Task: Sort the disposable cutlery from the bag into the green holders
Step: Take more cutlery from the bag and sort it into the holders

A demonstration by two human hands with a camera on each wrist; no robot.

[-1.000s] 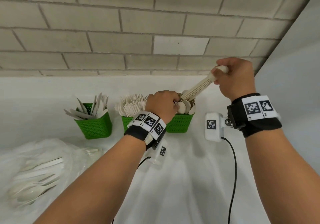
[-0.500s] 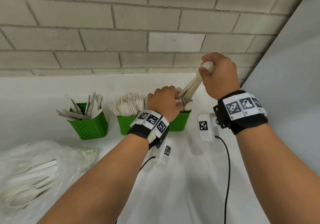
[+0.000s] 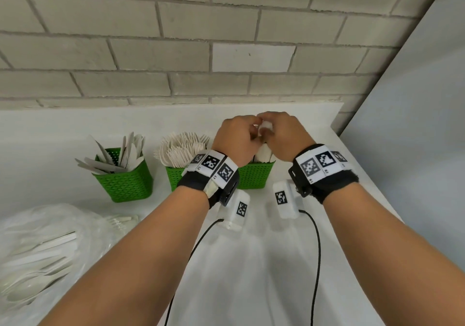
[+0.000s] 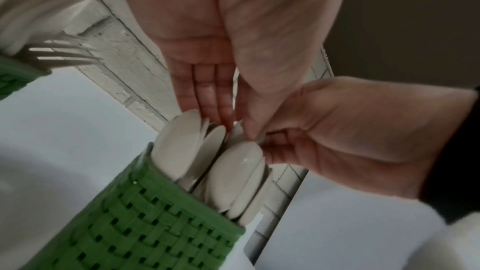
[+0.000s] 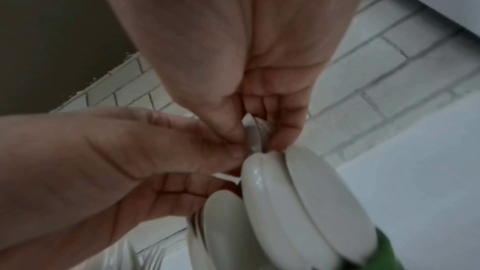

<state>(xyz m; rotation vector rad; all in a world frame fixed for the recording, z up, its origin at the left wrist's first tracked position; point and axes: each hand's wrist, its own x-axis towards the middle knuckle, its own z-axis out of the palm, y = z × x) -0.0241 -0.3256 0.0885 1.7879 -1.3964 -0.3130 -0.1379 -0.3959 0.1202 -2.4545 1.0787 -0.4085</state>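
Looking down on the white counter point(image 3: 251, 262), I have the clear bag point(image 3: 37, 250) of loose cutlery at the left, well apart from three green holders along the wall. Knives stand in the left holder point(image 3: 125, 184), forks point(image 3: 181, 147) fill the middle holder point(image 3: 173, 177), and spoons point(image 4: 228, 178) stand bowl-up in the right holder point(image 3: 256, 177). Both my hands meet just above that one. My left hand point(image 3: 236, 139) touches the spoon tops with nearly straight fingers, gripping nothing. My right hand point(image 3: 281, 137) pinches a few spoon tips between thumb and curled fingers.
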